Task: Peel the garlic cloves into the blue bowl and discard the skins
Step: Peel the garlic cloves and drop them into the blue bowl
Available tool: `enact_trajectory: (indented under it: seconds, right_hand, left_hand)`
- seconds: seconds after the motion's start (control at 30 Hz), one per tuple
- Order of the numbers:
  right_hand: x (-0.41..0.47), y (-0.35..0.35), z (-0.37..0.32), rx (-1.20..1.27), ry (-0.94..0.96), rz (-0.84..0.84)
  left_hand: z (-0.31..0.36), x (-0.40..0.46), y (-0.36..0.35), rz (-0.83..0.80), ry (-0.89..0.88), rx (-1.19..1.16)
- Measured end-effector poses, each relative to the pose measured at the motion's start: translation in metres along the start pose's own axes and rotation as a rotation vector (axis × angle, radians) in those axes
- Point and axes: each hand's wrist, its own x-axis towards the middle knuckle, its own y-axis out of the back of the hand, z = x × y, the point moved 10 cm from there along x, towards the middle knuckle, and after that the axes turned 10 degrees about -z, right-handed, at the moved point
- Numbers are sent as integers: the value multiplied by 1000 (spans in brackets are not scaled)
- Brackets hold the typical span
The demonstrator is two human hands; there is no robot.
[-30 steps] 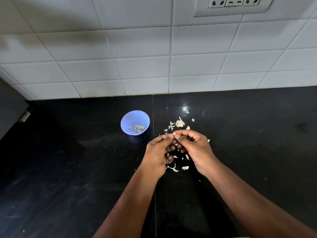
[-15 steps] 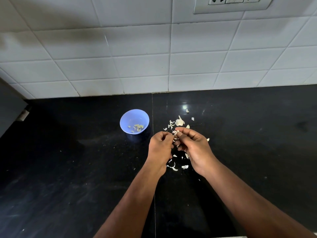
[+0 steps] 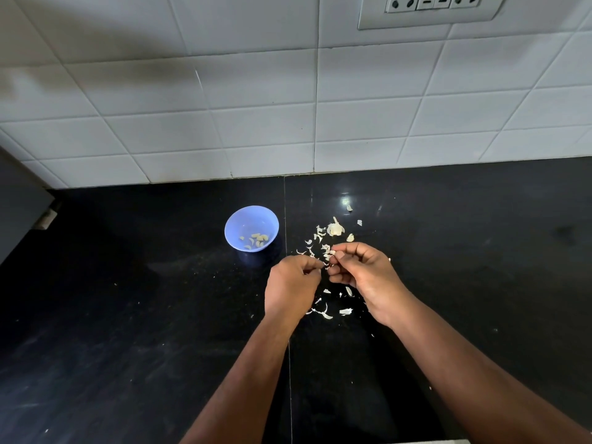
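Note:
A small blue bowl stands on the black counter and holds several peeled garlic cloves. To its right lies the rest of a garlic bulb among scattered white skins. My left hand and my right hand meet just in front of the bulb, fingers curled. My right hand pinches a small garlic clove at its fingertips. My left hand's fingertips pinch a bit of skin next to it, mostly hidden by the fingers.
The black counter runs back to a white tiled wall. A socket panel sits high on the wall at the right. A dark object's edge stands at the far left.
My hands have drawn slightly apart: the left hand pulled back and to the left from the clove, while the right hand kept hold of it.

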Motion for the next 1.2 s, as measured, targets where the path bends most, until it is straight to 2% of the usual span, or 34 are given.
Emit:
enact_trajectory:
  seconds: [0.2, 0.3, 0.5, 0.8, 0.93, 1.07, 1.2]
  right_hand:
    - [-8, -4, -6, -192, 7, -70]
    - [-9, -6, -13, -274, 20, -72]
    - [-10, -10, -24, -503, 80, -57]
    - [-12, -7, -40, -858, 104, 26]
    - [-12, -7, -41, -875, 109, 38]
    - [-13, -2, -37, -700, 82, 55]
    - [-11, 3, -34, -681, 71, 74]
  left_hand:
    - [7, -8, -2, -5, -36, -289]
    - [12, -9, -4, -10, -86, -309]
    - [5, -10, -1, 76, -69, -367]
    - [8, -10, -3, 112, -149, -177]
    - [7, -11, -8, 100, -116, -269]
    - [-2, -11, -15, 47, -24, -560]
    - [-4, -9, -18, 11, -11, -737]
